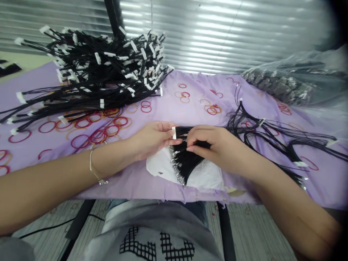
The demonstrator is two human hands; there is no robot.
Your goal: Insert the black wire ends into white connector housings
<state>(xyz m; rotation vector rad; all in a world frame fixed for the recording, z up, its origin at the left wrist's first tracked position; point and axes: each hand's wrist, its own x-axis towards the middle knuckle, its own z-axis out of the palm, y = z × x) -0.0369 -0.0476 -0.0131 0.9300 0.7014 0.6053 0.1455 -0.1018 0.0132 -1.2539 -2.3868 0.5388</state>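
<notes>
Head view: a bundle of thin black wires [187, 156] is being held between the left hand [153, 139] and the right hand [217, 145], with its silver metal terminals [176, 165] fanning downward over a white sheet [206, 175]. The left hand is pinching the bundle's upper end just beside a white connector [174, 132]. The right hand is clamping the wires next to it, so the hands are close together on the same bundle. A bracelet [94, 166] is circling the left wrist. Ahead and to the left of the hands, a large heap of black wires with white connectors [92, 69] is lying across the lilac cloth printed with red rings [195, 90]. To the right of the right hand, a looser tangle of black wires [272, 136] is spreading over the cloth, and farther ahead a clear plastic bag [282, 81] is holding more wires with silver terminals.
</notes>
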